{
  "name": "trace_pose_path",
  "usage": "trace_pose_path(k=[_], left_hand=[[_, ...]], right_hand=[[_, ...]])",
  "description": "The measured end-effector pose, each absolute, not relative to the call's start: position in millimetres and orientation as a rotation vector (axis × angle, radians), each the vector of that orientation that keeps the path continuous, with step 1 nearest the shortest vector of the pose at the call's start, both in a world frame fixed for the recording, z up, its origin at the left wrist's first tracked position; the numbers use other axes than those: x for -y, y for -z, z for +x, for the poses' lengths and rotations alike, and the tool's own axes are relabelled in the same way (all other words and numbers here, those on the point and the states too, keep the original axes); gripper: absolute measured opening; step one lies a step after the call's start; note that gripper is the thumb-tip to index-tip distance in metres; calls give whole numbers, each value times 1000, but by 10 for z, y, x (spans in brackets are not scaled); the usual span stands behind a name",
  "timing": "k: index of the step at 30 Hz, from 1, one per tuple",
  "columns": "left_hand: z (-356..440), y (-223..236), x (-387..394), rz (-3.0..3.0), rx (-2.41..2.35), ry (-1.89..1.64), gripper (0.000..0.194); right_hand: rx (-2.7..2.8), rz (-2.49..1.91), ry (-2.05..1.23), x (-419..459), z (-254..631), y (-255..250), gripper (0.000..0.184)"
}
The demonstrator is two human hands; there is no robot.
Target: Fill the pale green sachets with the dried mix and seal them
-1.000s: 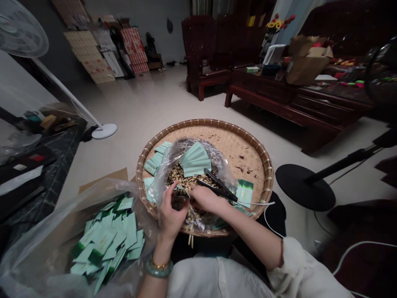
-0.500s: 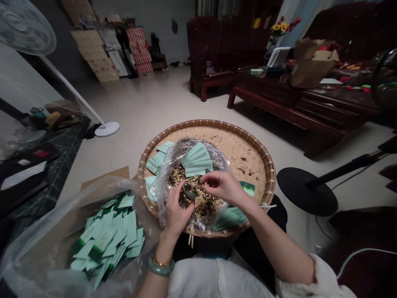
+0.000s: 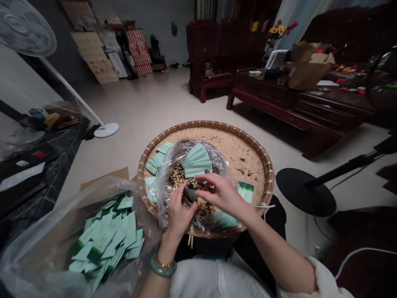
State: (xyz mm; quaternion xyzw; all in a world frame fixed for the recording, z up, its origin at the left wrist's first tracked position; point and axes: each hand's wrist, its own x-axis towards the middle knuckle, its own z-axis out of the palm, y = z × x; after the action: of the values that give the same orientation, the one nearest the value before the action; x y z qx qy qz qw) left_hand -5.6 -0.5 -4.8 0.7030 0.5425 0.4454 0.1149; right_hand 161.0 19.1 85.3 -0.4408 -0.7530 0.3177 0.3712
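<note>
Over the round woven bamboo tray (image 3: 269, 165), my left hand (image 3: 179, 210) grips a small pale green paper packet (image 3: 190, 193) between thumb and fingers, its mouth spread open. My right hand (image 3: 220, 192) is closed in a pinch at the packet's opening; dark bits show near its fingertips, but what they hold is not clear. Below both hands lies a dried mix (image 3: 176, 177) of pale and dark pieces inside a clear plastic bag (image 3: 161, 194). A fanned stack of green packets (image 3: 197, 161) rests on the mix just beyond my fingers.
More packet stacks (image 3: 155, 163) lie along the tray's left side, others (image 3: 245, 191) at the right. At lower left a large plastic bag (image 3: 40, 236) holds many loose green packets (image 3: 108, 240). A white fan base (image 3: 106, 130) and black stand base (image 3: 305, 192) flank the tray.
My right hand has moved slightly left and down, its fingertips now at the packet's mouth. The left hand keeps its hold, with the packet shifted a little to the right.
</note>
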Motion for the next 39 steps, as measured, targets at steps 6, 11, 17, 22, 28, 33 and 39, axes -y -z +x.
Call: trace_pose_path(k=[6,11,17,22,28,33,39], left_hand=[[-24,17,26,1875,-1552,-1305,61],[-106,-129,7,1377,-1293,-1163,36],[-49,-219,-5,1111,-1188,-1064,25],[-37,-196,2,1011,-1155,-1026,28],[-99,-175,-5,827,-1158,-1138,33],[-44,-188,-9,779,-1116,-1223,34],[-37,-158,2,802,-1235,-1240,34]], right_hand=[[1947,-1214,-744,-229,1561,-667,13],[1794,-1227,-1026,-320,1688,-641,13],[1777,-1180,-1125,-375,1696,-611,18],[1630,-1208,-1114,-442,1653,-538,18],[1499,-1277,-1181,-466,1752,-504,29],[1689,-1208,-1114,-381,1682,-426,30],[1558,-1281,-1386,-293,1531,-283,43]])
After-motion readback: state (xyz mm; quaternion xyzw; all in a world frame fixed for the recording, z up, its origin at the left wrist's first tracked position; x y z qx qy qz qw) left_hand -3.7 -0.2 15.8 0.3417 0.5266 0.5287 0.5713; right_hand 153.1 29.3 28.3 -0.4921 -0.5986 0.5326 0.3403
